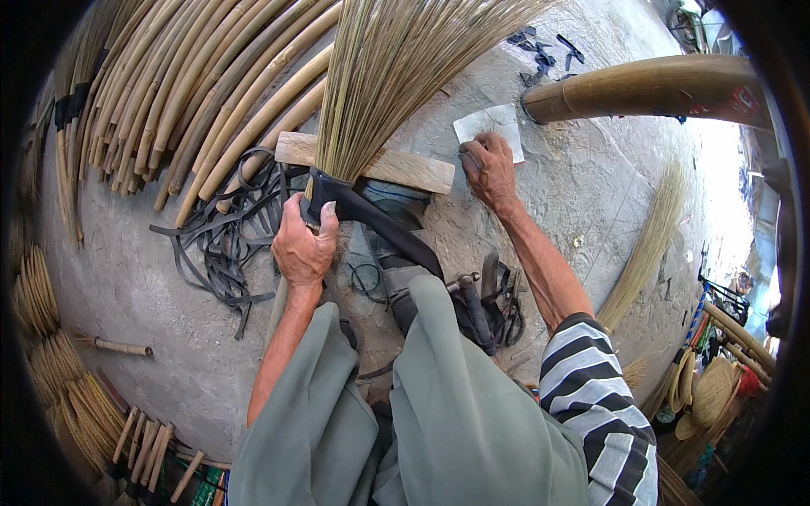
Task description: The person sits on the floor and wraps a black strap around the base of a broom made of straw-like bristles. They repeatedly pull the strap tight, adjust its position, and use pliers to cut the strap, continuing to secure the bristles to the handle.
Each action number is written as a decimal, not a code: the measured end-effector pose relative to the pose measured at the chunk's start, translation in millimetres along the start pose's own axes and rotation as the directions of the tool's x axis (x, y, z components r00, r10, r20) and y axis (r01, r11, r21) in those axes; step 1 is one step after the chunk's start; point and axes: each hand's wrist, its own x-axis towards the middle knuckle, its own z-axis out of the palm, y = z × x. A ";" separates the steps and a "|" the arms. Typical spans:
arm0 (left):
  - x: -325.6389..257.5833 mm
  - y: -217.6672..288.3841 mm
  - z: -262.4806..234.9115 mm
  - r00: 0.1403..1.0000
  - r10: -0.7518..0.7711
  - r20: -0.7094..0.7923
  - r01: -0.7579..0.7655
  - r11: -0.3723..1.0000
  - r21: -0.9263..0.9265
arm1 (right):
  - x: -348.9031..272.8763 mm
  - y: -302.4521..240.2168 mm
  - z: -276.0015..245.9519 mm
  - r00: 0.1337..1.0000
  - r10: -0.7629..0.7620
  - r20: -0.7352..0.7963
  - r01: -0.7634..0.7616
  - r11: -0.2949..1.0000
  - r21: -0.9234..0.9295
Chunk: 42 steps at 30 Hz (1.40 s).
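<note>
Just above the knees, left hand (pixel 305 243) is up from the lower edge, forearm near vertical, back of hand showing, thumb laid along the near side of the neck. Thumb and fingers clamped on the bound neck of the grass bundle (pixel 384 88). Right hand (pixel 489 171) reaches out ahead and to the right, forearm slanting up-left out of the striped sleeve (pixel 597 396), knuckles up. Its fingers are curled in close together over the edge of the pale sheet (pixel 496 126) on the floor; can't tell if they pinch anything.

Bundle sits upper centre, neck in front of the wooden block (pixel 413 171). Long axis runs up the view, away from the person, leaning right; narrow at the neck, fanning wide toward the top. Black band (pixel 384 223) at the neck runs down-right toward the right knee.

Bristle tips cut off by the top edge. Part of the neck covered by the left hand. Pale stick (pixel 277 312) partly behind the left forearm; whether it joins the bundle, unclear. Far end of the band is hard to follow among dark items near the knee. Right fingertips hidden under the knuckles. Bamboo tube (pixel 641 88) runs into the dark rim at right.
</note>
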 end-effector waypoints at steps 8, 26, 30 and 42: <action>-0.5 0.7 -1.5 0.999 -0.029 0.021 0.029 1.000 -0.005 | -1.1 -6.0 9.5 0.999 0.024 -0.039 -0.026 0.999 -0.041; -0.2 -1.2 0.6 1.000 0.001 -0.003 -0.001 1.000 0.007 | -1.9 5.8 -7.2 0.986 0.087 -0.141 -0.102 0.990 -0.097; -0.7 -0.8 1.0 1.000 -0.009 0.006 0.008 1.000 0.011 | -0.8 -2.3 -5.0 0.994 0.065 -0.090 -0.069 0.997 -0.038; -0.2 0.5 -0.9 1.000 -0.017 0.013 0.017 1.000 -0.020 | -4.7 1.6 5.4 0.957 0.217 -0.191 -0.241 0.964 -0.115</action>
